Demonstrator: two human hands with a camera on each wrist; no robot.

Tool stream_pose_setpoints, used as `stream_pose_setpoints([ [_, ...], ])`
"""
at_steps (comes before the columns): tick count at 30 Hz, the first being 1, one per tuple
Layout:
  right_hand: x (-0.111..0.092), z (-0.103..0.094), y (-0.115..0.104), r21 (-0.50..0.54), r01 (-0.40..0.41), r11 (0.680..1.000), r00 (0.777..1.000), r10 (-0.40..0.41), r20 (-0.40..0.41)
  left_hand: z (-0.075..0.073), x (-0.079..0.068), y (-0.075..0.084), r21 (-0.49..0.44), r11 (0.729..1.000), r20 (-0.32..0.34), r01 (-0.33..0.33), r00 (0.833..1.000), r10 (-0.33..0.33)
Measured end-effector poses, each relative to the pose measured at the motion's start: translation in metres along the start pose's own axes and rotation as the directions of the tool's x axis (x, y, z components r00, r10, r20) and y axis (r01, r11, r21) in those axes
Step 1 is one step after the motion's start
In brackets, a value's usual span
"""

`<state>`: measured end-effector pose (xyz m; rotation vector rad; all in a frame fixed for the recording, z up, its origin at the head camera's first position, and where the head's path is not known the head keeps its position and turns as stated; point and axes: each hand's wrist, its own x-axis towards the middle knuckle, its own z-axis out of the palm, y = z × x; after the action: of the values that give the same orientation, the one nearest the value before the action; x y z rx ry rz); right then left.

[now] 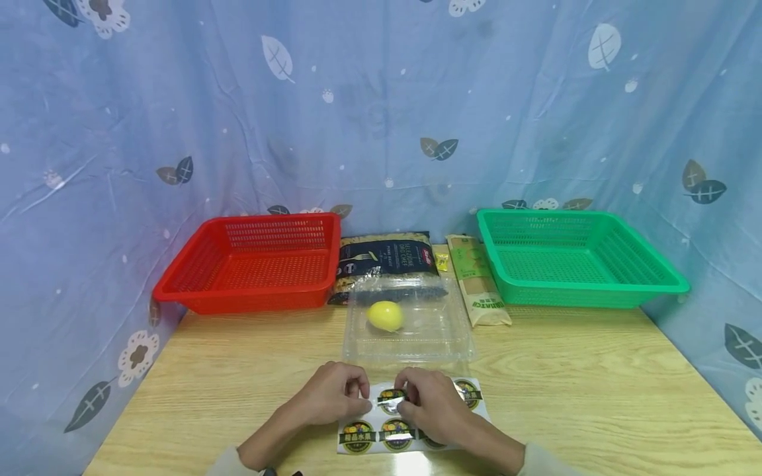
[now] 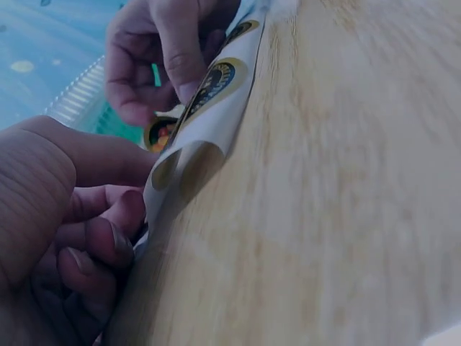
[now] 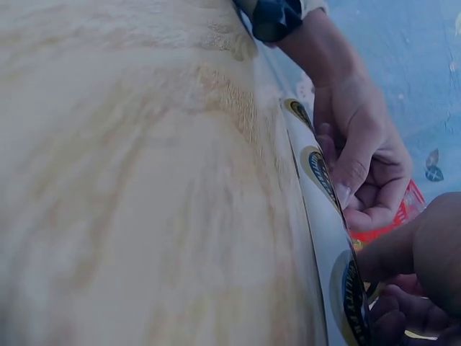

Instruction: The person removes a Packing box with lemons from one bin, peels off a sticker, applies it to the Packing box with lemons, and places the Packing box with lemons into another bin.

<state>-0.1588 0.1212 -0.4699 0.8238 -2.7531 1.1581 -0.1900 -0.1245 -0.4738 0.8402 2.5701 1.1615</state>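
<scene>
A white sheet of round black-and-gold fruit stickers (image 1: 369,447) lies at the front of the table. My left hand (image 1: 335,395) is at its upper left corner, thumb and forefinger pinching the edge, which bends up in the left wrist view. With thumb and forefinger, my right hand (image 1: 434,404) pinches the right side of a sticker (image 1: 389,398) in the upper row, which looks partly lifted off the backing. In the left wrist view that sticker (image 2: 160,135) shows beside the sheet's edge. Behind the sheet, a clear plastic box (image 1: 428,330) holds a yellow lemon (image 1: 385,316).
A red basket (image 1: 256,297) stands at the back left and a green basket (image 1: 589,291) at the back right. Between them lie a dark pasta bag (image 1: 387,256), a small yellow packet (image 1: 442,262) and a tan-and-green packet (image 1: 479,281). A blue curtain (image 1: 381,119) hangs behind.
</scene>
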Motion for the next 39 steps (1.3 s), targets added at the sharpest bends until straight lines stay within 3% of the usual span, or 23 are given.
stream_pose_setpoints([
  [6,-0.002,0.0,0.001,-0.006,0.052,0.999,0.998,-0.052,-0.029,0.0,0.001,-0.003,-0.023,1.0,0.01,-0.009,1.0,0.009],
  [18,-0.001,-0.01,-0.003,0.19,0.082,0.978,0.988,-0.105,0.115,-0.001,0.001,-0.002,-0.059,0.998,0.022,-0.003,1.0,0.005],
  [24,-0.001,-0.009,-0.001,0.195,0.108,0.975,0.991,-0.121,0.059,-0.001,0.0,0.0,-0.048,0.999,0.011,-0.019,1.0,0.019],
  [32,0.0,-0.015,-0.009,0.281,0.09,0.955,0.989,-0.118,0.084,-0.003,-0.003,0.0,-0.043,0.999,0.017,-0.032,0.999,0.033],
  [39,0.002,-0.03,-0.013,0.277,0.151,0.949,0.988,-0.147,-0.035,-0.008,-0.002,0.002,-0.063,0.995,0.026,-0.083,0.996,0.085],
])
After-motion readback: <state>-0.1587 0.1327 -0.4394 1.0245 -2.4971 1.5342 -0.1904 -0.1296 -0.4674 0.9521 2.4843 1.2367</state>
